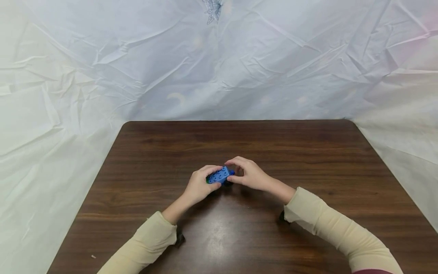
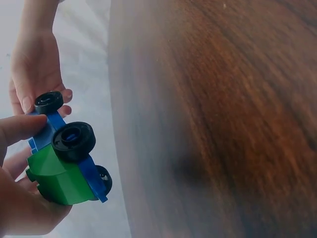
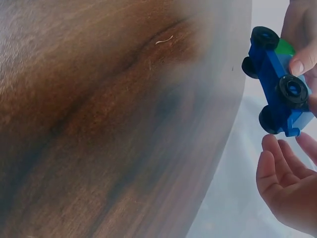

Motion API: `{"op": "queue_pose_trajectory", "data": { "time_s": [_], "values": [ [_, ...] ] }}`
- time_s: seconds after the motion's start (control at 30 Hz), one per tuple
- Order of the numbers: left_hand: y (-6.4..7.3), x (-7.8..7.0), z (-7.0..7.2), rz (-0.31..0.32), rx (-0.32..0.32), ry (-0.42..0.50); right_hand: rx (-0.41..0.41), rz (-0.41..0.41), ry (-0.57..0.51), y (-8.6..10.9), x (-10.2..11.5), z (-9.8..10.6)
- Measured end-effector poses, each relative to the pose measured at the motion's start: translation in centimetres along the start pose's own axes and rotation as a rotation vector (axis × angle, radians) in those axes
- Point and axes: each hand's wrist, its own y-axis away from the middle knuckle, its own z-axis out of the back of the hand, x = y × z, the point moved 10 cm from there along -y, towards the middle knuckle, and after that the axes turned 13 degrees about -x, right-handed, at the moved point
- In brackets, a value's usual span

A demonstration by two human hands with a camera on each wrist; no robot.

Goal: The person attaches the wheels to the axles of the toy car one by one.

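Note:
A toy vehicle of building blocks has a studded blue brick (image 1: pixel 219 175) on top, a green block (image 2: pixel 62 178) at one end, and a blue wheeled base (image 3: pixel 271 79) with black wheels. My left hand (image 1: pixel 199 185) grips it by the sides, thumb on the near side and fingers on the far side. The vehicle is tilted in the wrist views, its wheels facing the cameras. My right hand (image 1: pixel 251 174) is at the small blue hook (image 3: pixel 293 132) end, fingers loosely bent and spread. Whether its fingertips touch the vehicle, I cannot tell.
Both hands are over a dark brown wooden table (image 1: pixel 294 152). A pale scrap (image 1: pixel 93 256) lies near its left front. Wrinkled white sheeting (image 1: pixel 205 76) hangs behind the table and along its sides.

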Motion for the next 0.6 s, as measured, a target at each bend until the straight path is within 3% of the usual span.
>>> {"op": "queue_pose_trajectory", "data": {
  "time_s": [0.6],
  "values": [
    [-0.14,-0.04,-0.47,-0.027,0.026,-0.050,0.028,-0.032,-0.009,0.18,-0.53,-0.25]
  ]
}}
